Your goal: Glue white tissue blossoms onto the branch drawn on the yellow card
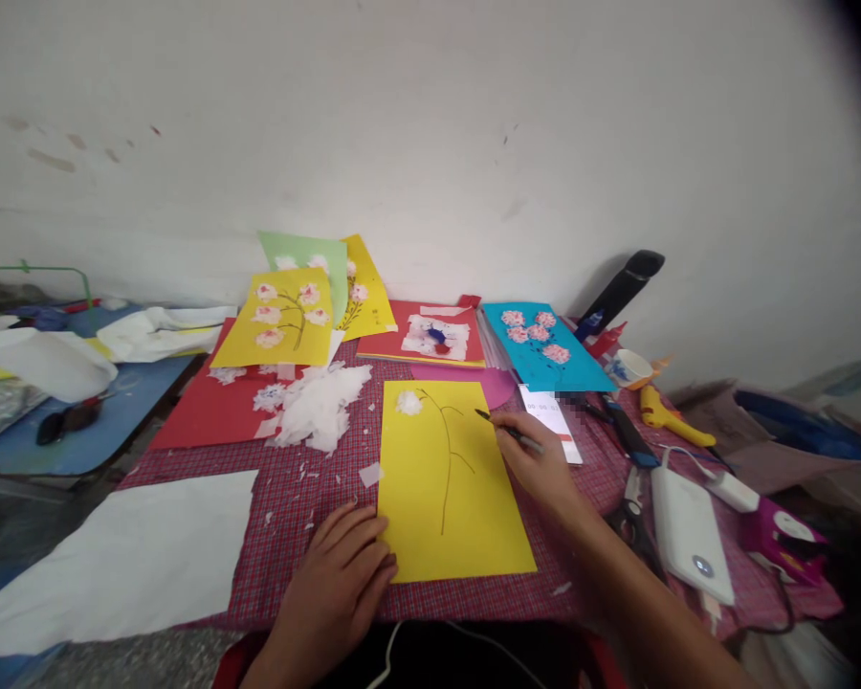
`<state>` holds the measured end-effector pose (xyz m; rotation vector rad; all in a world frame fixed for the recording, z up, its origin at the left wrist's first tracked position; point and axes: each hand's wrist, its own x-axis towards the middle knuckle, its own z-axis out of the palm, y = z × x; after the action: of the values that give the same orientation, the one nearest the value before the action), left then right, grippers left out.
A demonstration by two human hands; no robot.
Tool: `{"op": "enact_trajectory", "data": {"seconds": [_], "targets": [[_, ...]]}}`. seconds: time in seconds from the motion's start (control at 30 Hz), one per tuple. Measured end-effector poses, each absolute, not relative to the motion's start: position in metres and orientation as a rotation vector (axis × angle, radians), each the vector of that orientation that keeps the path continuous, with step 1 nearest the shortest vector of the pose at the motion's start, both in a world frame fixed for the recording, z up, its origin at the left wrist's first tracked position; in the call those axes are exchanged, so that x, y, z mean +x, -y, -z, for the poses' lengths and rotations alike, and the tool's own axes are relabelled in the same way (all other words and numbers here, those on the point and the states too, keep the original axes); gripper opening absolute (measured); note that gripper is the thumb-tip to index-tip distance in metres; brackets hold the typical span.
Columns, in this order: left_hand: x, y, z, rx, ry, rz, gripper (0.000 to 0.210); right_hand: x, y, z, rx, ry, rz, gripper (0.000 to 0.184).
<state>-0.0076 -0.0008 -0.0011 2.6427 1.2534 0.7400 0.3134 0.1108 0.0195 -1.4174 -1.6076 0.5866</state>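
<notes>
A yellow sheet of paper (416, 478) lies on the checked tablecloth in front of me. It bears a thin drawn stem with a few branches and one white paper flower (408, 402) near its top left. My right hand (535, 455) grips a dark pen (515, 435), its tip just over the sheet's upper right part. My left hand (351, 560) rests flat at the sheet's lower left edge, fingers stretched out and holding nothing. Left of the sheet is a heap of torn white tissue (316, 407).
Finished flower pictures on yellow (240, 340) and blue (581, 359) paper lie at the back. A phone (570, 445), scissors (632, 512), a white power bank (689, 526) and a yellow glue gun (671, 416) lie to the right. White tissue (158, 545) spreads at the front left.
</notes>
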Motion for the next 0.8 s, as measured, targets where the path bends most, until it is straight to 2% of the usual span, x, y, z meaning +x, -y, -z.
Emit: {"op": "enact_trajectory", "data": {"seconds": [0.23,0.37,0.57,0.8], "targets": [[-0.002,0.0,-0.002,2.589,-1.268,-0.748,0.013,0.291,-0.108,-0.031,-1.379,1.755,-0.627,0.011],[0.0,0.001,-0.003,2.567,-1.269,-0.76,0.011,0.275,-0.114,-0.032,-1.331,1.792,-0.614,0.016],[0.0,0.002,-0.002,2.526,-1.279,-0.788,0.011,0.256,-0.11,-0.031,-1.298,1.913,-0.589,0.012],[0.001,0.001,-0.004,2.523,-1.274,-0.799,0.012,0.27,-0.114,-0.016,-1.3,1.851,-0.55,0.021]]}}
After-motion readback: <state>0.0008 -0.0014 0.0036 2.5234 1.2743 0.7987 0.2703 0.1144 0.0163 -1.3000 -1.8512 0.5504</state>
